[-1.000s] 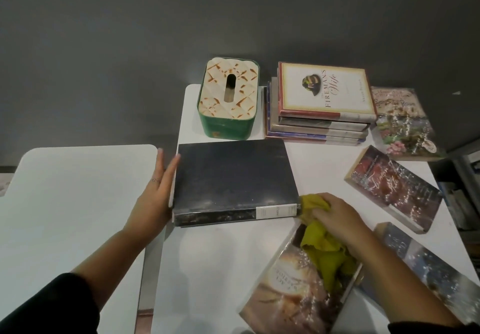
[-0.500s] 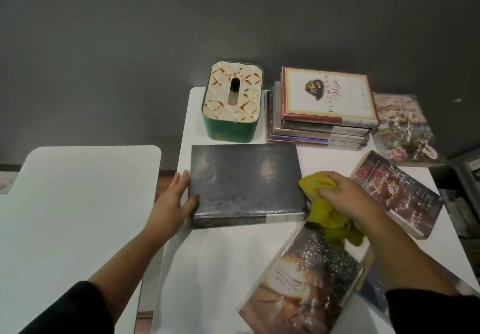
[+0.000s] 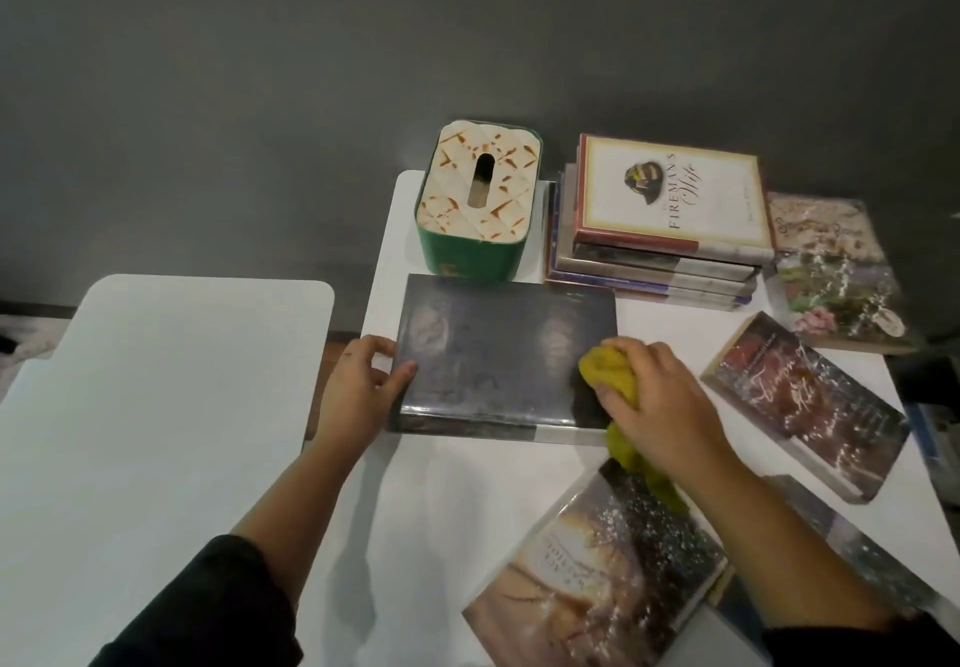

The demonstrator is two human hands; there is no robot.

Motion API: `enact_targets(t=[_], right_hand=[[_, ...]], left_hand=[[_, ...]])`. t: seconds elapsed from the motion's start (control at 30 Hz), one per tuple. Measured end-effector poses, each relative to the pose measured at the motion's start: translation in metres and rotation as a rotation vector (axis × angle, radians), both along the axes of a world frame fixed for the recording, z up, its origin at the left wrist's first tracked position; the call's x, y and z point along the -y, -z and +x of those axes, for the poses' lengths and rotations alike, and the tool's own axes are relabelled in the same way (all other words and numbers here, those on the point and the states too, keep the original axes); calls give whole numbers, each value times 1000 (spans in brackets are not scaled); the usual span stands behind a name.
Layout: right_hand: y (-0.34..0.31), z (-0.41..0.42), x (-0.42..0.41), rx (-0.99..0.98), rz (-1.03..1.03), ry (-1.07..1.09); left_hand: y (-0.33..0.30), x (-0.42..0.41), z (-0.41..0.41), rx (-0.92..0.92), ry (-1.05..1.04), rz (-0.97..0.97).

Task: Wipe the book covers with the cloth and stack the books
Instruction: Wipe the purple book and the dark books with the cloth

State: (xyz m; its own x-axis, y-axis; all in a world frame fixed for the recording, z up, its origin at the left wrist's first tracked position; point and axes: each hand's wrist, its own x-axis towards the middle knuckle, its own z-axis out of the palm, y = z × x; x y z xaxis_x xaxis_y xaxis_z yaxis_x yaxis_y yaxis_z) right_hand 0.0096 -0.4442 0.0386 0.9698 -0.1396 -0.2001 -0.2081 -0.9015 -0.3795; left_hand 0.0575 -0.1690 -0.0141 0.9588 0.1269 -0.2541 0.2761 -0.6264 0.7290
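A large dark book (image 3: 498,354) lies flat in the middle of the white table (image 3: 441,505). My left hand (image 3: 363,391) holds its left edge, thumb on the cover. My right hand (image 3: 657,406) is closed on a bunched yellow cloth (image 3: 613,373) pressed on the right end of the dark cover; a tail of cloth hangs below the hand. A stack of several books (image 3: 665,219) stands at the back. Loose books lie at the right: a red-brown one (image 3: 805,406), a floral one (image 3: 836,271), and a glossy one (image 3: 602,578) near me.
A green tissue box (image 3: 478,204) with a cream patterned lid stands just behind the dark book. A second white table (image 3: 156,406) sits to the left across a narrow gap. A dark grey wall runs behind. Another book (image 3: 852,552) lies partly under my right forearm.
My right hand carried the cloth from beside the book's lower right corner up onto its cover. My left hand shifted from flat against the left edge to gripping it.
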Motion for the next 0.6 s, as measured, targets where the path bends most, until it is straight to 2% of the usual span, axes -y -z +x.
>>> enact_targets(t=[0.07,0.17,0.33,0.43,0.5,0.6], right_hand=[[14,-6,-26,12,-150,-125],[31,-5,-67,119,-188,-295],[34,15,-139,143,-231,-519],[34,28,-161,145,-179,-592],[33,33,-160,109,-107,-634],[32,37,-128,59,-84,-570]], left_hand=[[5,1,2,10,-32,-4],[5,-1,11,-7,-19,1],[7,-9,18,-40,26,-75],[6,-12,17,-38,0,-161],[7,-14,16,-16,-7,-149],[7,-14,18,-29,5,-139]])
